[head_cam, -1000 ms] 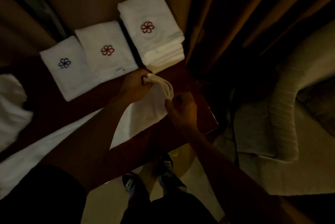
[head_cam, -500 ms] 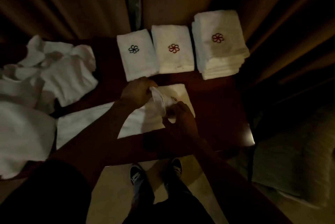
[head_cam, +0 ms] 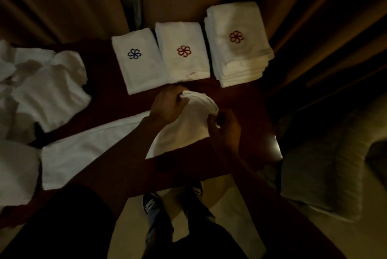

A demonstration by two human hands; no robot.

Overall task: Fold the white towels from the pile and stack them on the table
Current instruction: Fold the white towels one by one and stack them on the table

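A: What lies on the dark red-brown table (head_cam: 109, 99), starting from the left?

B: A loose pile of white towels (head_cam: 41, 91), then a long towel (head_cam: 94, 149) spread flat along the near edge. Its right end is lifted: the left hand (head_cam: 167, 105) is closed on one corner, the right hand (head_cam: 226, 126) pinches the other.

A: And behind them?

B: A folded towel with a blue emblem (head_cam: 138, 59), one with a red emblem (head_cam: 183, 51) just beside it, then a taller stack (head_cam: 236, 43) topped by a red emblem.

A: The room?

B: Dim. Brown curtains (head_cam: 62, 1) behind, a pale floor (head_cam: 240, 206) below, a cushioned seat (head_cam: 326, 170) at right.
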